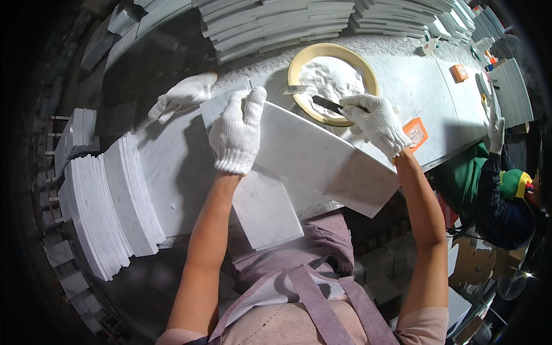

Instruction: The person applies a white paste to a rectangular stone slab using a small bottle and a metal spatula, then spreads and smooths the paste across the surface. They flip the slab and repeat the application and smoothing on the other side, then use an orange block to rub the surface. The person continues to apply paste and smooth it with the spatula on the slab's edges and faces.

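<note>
While my L hand (236, 132) is closed on the upper-left end of the tile (325, 158), my R hand (374, 119) has the knife (326, 103) by its black handle, so in head view both grips are taken. L fingers lie up along that end, tips near the tile's far edge; how they wrap underneath I can't tell. Prob. I hold it there b/c an end grip leaves most of the face bare. The tile slants down to my R, its low end out past the table (408, 80) edge near my R forearm; resting or lifted, can't tell. A 2nd tile (267, 213) lies partly under it, sticking out toward my lap, maybe as a prop.

R fingers are bent round the handle, no gap visible; the blade points L, by the bowl's (375, 86) L rim, contact unclear. Holding by the handle likely spares my glove from the white filling (333, 77) (powder or paste, can't tell). The bowl sits just beyond the tile, I guess for a short R reach.

Tile stacks (276, 26) stand at the back, packed close, prob. to save room. A loose glove (184, 98), apparently empty, lies L of my L hand. An orange box (459, 72) & a co-worker's gloved hand (495, 131) are off R.
</note>
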Demonstrator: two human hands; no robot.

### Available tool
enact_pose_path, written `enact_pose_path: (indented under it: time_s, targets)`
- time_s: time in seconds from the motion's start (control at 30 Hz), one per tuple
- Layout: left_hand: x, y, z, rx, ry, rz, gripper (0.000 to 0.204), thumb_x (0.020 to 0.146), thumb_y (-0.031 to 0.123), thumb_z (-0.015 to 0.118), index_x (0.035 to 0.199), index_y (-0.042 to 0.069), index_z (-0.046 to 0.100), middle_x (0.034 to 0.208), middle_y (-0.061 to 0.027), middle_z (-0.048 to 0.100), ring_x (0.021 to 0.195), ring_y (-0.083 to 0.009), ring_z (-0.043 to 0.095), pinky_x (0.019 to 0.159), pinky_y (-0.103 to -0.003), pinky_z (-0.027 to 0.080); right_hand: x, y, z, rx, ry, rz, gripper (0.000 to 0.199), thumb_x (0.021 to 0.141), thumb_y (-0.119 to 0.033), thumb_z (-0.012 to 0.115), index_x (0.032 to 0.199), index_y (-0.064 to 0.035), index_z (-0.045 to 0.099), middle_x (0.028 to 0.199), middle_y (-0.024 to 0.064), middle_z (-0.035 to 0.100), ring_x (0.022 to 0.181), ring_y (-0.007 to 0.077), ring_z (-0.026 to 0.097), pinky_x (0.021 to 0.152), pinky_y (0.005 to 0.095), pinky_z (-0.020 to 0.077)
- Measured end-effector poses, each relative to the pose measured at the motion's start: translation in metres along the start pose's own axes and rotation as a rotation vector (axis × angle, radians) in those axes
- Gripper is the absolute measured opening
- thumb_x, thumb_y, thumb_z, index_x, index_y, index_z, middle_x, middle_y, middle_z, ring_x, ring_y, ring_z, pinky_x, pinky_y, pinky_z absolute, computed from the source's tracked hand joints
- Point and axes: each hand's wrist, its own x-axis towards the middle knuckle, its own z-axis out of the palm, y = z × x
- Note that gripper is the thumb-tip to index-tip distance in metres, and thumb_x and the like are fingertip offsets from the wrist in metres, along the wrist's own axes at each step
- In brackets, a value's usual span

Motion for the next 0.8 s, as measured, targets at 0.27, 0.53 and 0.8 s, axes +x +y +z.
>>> enact_pose_path:
  time_s: [0.27, 0.53, 0.8]
  targets:
    - [0.000, -0.004, -0.001, -0.032, 0.010, 0.033, 0.047, 0.102, 0.057, 0.057, 0.104, 0.013, 0.073, 0.089, -0.0157, 0.076, 0.084, -0.0387, 0.073, 0.071, -0.048, 0.056, -0.046, -0.014, -0.032, 0.218, -0.022, 0.081, 0.033, 0.099, -0.025, 0.069, 0.126, -0.0061, 0.073, 0.077, -0.0007, 0.064, 0.054, 0.0025, 0.052, 0.046, 0.0202, 0.0399]
    - [0.000, -0.006, 0.000, -0.024, -0.008, 0.020, 0.047, 0.102, 0.057, 0.058, 0.109, 0.013, 0.072, 0.091, -0.0161, 0.076, 0.086, -0.0393, 0.073, 0.073, -0.048, 0.056, -0.084, -0.010, -0.035, 0.312, -0.062, 0.104, 0.030, 0.096, -0.010, 0.067, 0.124, -0.0030, 0.074, 0.089, -0.0013, 0.068, 0.063, 0.0024, 0.054, 0.056, 0.0201, 0.0450]
    - [-0.001, -0.001, -0.003, -0.019, -0.039, -0.012, 0.045, 0.103, 0.057, 0.057, 0.106, 0.014, 0.071, 0.088, -0.0155, 0.075, 0.083, -0.0380, 0.072, 0.072, -0.048, 0.055, -0.085, -0.007, -0.022, 0.252, -0.022, 0.073, 0.030, 0.097, -0.008, 0.065, 0.125, -0.0032, 0.074, 0.105, 0.0040, 0.075, 0.085, 0.0055, 0.068, 0.076, 0.0221, 0.0555]
